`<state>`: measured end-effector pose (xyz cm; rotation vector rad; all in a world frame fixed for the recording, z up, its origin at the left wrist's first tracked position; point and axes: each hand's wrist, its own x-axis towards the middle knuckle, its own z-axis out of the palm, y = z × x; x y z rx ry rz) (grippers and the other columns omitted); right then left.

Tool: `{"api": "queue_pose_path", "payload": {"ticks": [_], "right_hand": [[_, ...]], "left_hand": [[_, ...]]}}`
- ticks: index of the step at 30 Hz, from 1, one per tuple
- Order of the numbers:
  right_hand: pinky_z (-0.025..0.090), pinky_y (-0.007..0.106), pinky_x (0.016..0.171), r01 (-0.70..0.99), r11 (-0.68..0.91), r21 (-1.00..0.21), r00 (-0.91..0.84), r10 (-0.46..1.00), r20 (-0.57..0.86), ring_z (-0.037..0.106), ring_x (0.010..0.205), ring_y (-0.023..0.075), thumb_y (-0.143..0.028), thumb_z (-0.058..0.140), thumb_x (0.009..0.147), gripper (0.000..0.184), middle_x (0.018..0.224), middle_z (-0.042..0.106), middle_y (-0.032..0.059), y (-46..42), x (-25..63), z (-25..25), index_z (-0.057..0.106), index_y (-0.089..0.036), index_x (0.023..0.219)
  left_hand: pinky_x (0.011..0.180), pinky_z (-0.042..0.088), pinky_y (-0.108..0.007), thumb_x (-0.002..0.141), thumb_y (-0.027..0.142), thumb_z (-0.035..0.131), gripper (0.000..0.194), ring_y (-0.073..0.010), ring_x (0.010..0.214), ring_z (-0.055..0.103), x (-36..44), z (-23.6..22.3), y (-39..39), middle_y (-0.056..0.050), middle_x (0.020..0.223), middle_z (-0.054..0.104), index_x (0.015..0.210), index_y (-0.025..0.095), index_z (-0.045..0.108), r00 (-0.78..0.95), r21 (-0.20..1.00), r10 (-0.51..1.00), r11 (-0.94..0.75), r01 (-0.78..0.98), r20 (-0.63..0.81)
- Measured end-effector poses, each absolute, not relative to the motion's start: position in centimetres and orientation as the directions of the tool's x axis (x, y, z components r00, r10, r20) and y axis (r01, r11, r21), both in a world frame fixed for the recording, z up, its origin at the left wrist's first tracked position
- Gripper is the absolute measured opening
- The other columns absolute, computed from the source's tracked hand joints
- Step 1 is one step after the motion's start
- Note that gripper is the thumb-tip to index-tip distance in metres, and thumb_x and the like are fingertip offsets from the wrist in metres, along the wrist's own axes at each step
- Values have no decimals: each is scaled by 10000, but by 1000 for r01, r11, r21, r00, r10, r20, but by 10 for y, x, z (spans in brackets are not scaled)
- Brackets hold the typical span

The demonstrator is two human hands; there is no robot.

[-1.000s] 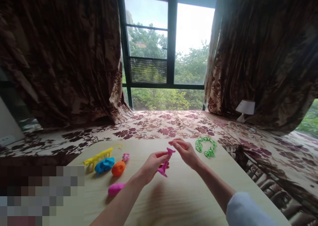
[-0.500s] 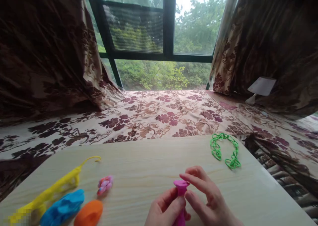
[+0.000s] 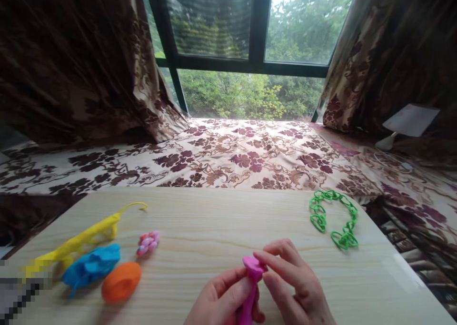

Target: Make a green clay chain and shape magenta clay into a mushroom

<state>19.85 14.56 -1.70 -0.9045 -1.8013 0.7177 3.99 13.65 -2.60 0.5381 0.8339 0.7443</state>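
Note:
My left hand [image 3: 223, 299] wraps its thumb and fingers round the stem of a pink piece of modelling clay [image 3: 249, 291]. The piece is stalk-shaped, leans slightly and flares into a shallow cup at the top; its lower end runs out of view. Fingertips of my right hand [image 3: 300, 287] pinch the right side of that flared rim, thumb below and forefinger above. Both hands are low in the head view, just above the light wooden table [image 3: 200, 230].
Left on the table lie a yellow clay strip [image 3: 82, 234] with a thin curled tail, a blue clay lump [image 3: 93, 265], an orange clay lump [image 3: 121, 282] and a small pink beaded cluster [image 3: 148, 243]. A green chain of loops [image 3: 352, 215] curves at the far right. A white lamp [image 3: 410, 120] stands beyond.
The view has shifted, so the window sits higher and the lamp further right. The pink clay's top leans more to the left. Both hands keep their hold on it.

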Motion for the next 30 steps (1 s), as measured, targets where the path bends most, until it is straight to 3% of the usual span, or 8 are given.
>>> {"api": "queue_pose_path", "payload": {"ticks": [6,12,16,19,24,30], "right_hand": [[454,313,744,227,485,-845,-244,868,433,509,859,176,-135,483,836,325,908,506,62,137,194,-20,594,-262,1113],[448,282,748,214,441,-872,-214,892,398,519,857,162,-202,493,855,253,881,531,40,134,190,-20,636,-280,1048],[415,282,862,181,362,-914,-174,927,333,500,996,164,-263,433,893,286,1047,524,44,126,186,-11,565,-283,1145],[392,290,903,225,424,-877,-205,901,382,479,1036,175,-282,486,865,275,1080,509,49,116,179,-2,582,-264,1122],[430,291,826,302,499,-812,-219,866,450,513,936,173,-277,483,866,226,959,537,50,108,169,7,645,-244,1020],[454,298,796,281,500,-819,-221,864,452,526,908,177,-273,469,871,234,948,552,60,111,174,0,640,-221,1022]], "left_hand": [[575,412,-212,689,422,646,347,-103,577,530,42,-18,130,-7,612,520,870,126,657,402,744,816,558,-366,-415],[604,439,-279,651,420,676,368,-97,515,505,43,-19,125,5,574,517,868,123,662,347,801,870,471,-370,-351],[568,411,-243,616,416,703,394,-110,560,540,38,-15,121,-36,716,609,894,140,661,233,908,934,328,-260,-271],[575,407,-231,597,414,716,385,-104,584,529,34,-9,117,-48,754,626,851,130,658,168,955,973,196,-221,-160],[519,377,-212,628,420,687,371,-85,533,500,30,-4,112,-18,682,587,839,123,619,240,953,961,197,-232,-140],[472,309,-203,728,466,555,374,-74,486,460,31,0,105,-19,639,568,802,104,614,354,960,922,226,-166,-155]]}}
